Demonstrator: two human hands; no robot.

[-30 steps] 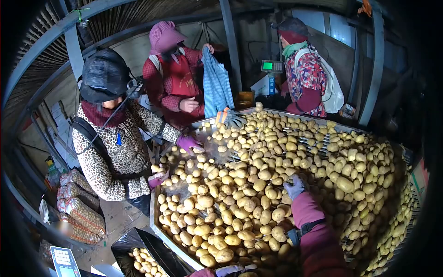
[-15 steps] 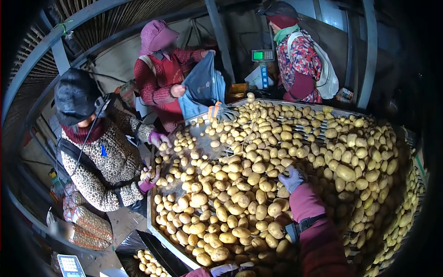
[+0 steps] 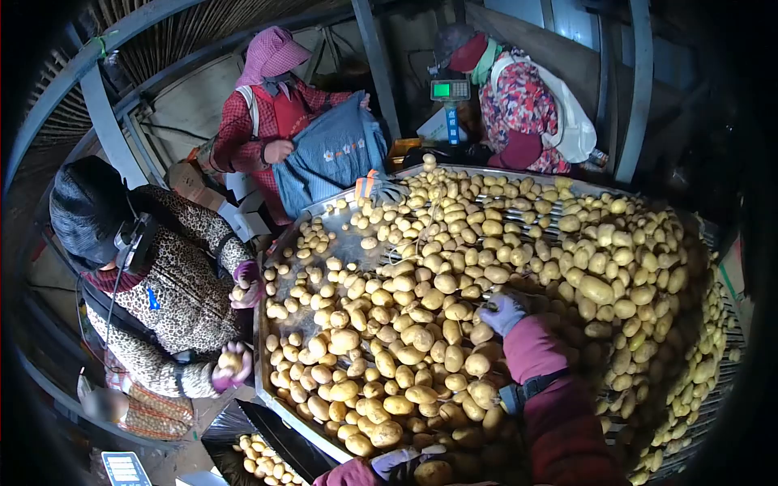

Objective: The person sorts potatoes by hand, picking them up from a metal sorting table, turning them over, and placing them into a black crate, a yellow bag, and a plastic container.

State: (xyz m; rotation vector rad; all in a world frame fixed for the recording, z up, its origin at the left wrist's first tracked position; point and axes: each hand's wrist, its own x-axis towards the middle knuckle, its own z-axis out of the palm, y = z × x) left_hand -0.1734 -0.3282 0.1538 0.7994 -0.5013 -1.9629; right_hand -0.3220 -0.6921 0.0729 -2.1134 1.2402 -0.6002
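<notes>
- Yellow potatoes (image 3: 405, 354) are smudged brown;
- metal tabletop (image 3: 347, 243) is bared near its far-left rim;
- right hand (image 3: 502, 313) is loosely opened;
- left hand (image 3: 397, 463): fingers cannot be discerned.

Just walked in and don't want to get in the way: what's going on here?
The wearer's gloved right hand is among potatoes spread over a large metal table; their left hand is low in view, near another potato. Across the corner, a co-worker in leopard print holds potatoes. Beyond, a person in a pink hat holds a blue cloth, and another person leans near a lit display.
</notes>
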